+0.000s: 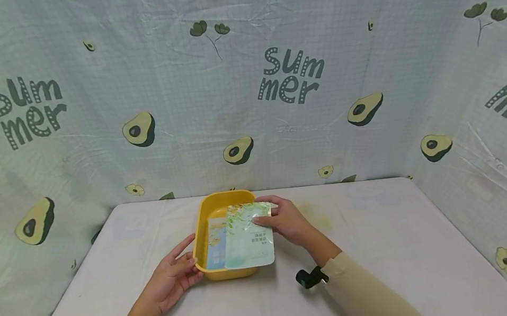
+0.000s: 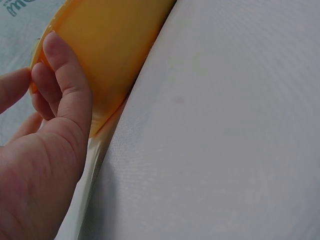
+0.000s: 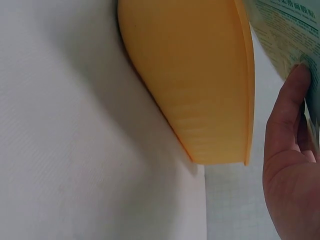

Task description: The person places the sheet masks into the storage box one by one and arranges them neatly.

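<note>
My right hand point(image 1: 287, 219) pinches a pale green face mask packet point(image 1: 248, 249) at its right edge, thumb on top. The packet, printed with leaves and text, hangs over the right part of a yellow plastic basket point(image 1: 233, 273). Inside the basket lies a blue packet point(image 1: 216, 258), partly covered by the green one. At the basket's left side, my left hand point(image 1: 172, 282) holds the rim with its fingertips. In the left wrist view, curled fingers point(image 2: 65, 65) touch the outer wall. The right wrist view shows the green packet's printed back point(image 3: 282, 30) above the basket's wall.
The basket stands on a white-covered table point(image 1: 368, 260), near its back edge. Behind and beside it hangs a pale curtain point(image 1: 167, 84) with avocado and "summer" prints. Small black cameras point(image 1: 311, 277) sit at both wrists.
</note>
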Tool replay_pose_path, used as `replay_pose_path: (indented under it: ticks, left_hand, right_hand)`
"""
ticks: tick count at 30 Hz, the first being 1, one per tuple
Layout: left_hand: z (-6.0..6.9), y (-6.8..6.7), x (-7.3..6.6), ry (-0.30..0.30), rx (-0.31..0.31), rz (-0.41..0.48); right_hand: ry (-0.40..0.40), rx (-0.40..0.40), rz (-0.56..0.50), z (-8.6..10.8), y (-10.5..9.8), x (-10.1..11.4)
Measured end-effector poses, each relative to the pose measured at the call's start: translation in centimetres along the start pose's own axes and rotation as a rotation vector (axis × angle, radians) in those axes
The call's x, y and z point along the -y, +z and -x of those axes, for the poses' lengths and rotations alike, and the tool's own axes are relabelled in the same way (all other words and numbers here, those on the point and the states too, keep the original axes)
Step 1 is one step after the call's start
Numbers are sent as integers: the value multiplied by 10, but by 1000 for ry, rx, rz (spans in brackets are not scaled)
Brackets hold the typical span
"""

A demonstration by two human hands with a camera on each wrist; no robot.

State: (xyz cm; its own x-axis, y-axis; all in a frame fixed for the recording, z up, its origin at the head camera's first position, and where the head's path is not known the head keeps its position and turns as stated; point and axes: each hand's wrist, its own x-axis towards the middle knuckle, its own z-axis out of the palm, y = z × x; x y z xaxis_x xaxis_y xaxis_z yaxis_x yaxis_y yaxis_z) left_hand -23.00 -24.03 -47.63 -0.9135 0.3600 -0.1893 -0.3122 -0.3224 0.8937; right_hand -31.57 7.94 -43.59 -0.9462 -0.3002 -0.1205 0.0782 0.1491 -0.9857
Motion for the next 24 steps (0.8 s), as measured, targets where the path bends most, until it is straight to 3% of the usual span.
replay_pose_path:
  ticks: [24]
  left_hand:
    - [1, 1, -2, -13, -11, -8]
  right_hand:
    - [-47, 38, 108, -28, 30, 22]
